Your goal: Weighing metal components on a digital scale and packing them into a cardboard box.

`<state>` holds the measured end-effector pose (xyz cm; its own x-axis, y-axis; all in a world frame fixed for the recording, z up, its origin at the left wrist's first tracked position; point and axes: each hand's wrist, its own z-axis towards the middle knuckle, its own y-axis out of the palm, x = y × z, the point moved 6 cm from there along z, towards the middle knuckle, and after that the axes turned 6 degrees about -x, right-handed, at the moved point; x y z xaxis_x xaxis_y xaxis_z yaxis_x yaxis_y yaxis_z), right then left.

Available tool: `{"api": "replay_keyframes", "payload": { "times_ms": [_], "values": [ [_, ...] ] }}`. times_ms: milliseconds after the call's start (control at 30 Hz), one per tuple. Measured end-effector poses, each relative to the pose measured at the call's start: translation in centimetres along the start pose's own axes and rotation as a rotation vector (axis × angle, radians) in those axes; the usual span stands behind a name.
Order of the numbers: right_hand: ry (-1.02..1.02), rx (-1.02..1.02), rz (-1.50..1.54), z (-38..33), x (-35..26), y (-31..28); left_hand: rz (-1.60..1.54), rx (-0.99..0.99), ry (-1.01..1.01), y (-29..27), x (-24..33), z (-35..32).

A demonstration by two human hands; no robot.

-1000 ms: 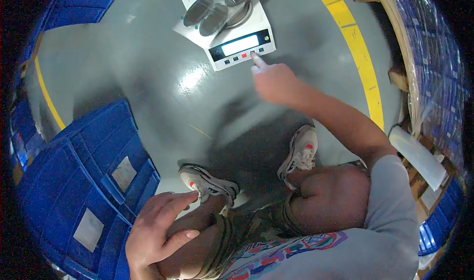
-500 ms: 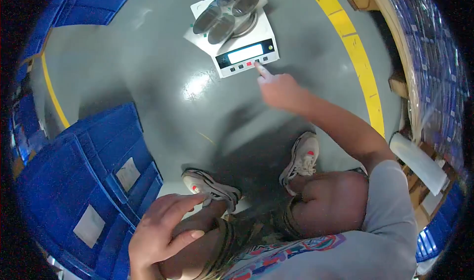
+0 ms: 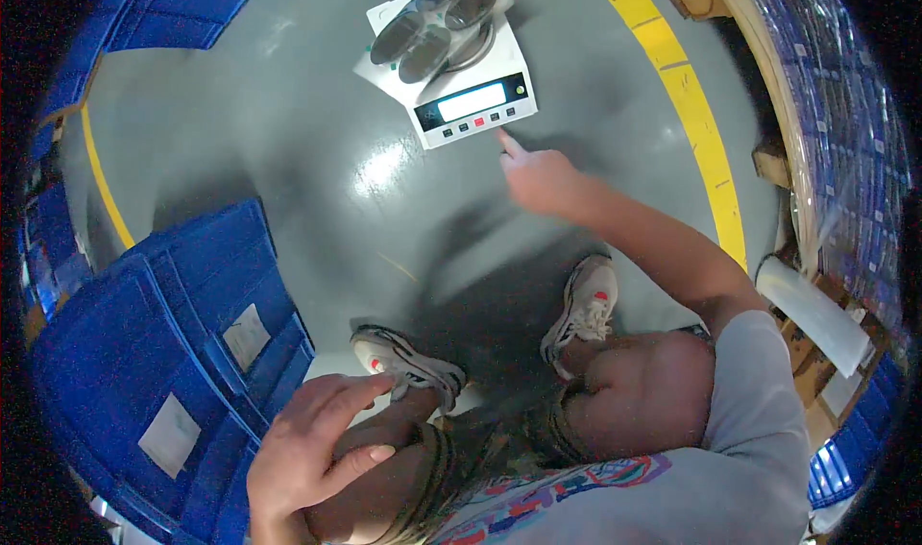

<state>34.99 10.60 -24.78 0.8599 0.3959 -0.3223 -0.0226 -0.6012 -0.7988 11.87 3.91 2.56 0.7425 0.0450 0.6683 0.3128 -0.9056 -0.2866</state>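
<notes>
On the grey floor [image 3: 317,161], well apart from the blue container [image 3: 144,305] at our left, we had a white digital scale [image 3: 507,60] bearing four dark oval pieces [image 3: 424,55] in clear plastic [image 3: 369,72]. Our left hand [image 3: 312,439] was loosely spread and empty over our left leg [image 3: 351,507], while our right hand [image 3: 540,175] curled around nothing visible, its index finger [image 3: 510,145] pointing at the scale's front edge, contact unclear. We judged this the button-working step; any press would call for one fingertip squarely on a small button [image 3: 495,117].
</notes>
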Motion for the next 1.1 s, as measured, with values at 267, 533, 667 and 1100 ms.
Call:
{"api": "replay_keyframes", "payload": {
  "times_ms": [267,533,667,1100],
  "values": [
    [-0.108,-0.261,-0.022,-0.6,-2.0,3.5,-0.021,0.009,-0.004,0.0,-0.3,-0.5],
    [-0.126,-0.274,-0.041,-1.1,-2.5,2.0,-0.023,0.018,0.015,0.1,-0.3,-1.0],
    [0.007,0.008,0.054,-0.3,-1.3,-0.7,-0.017,0.025,0.001,0.4,-0.3,-1.5],
    [0.033,0.081,0.137,0.3,0.1,-1.3,0.007,0.056,0.024,1.0,0.2,-2.5]
  ]
}}
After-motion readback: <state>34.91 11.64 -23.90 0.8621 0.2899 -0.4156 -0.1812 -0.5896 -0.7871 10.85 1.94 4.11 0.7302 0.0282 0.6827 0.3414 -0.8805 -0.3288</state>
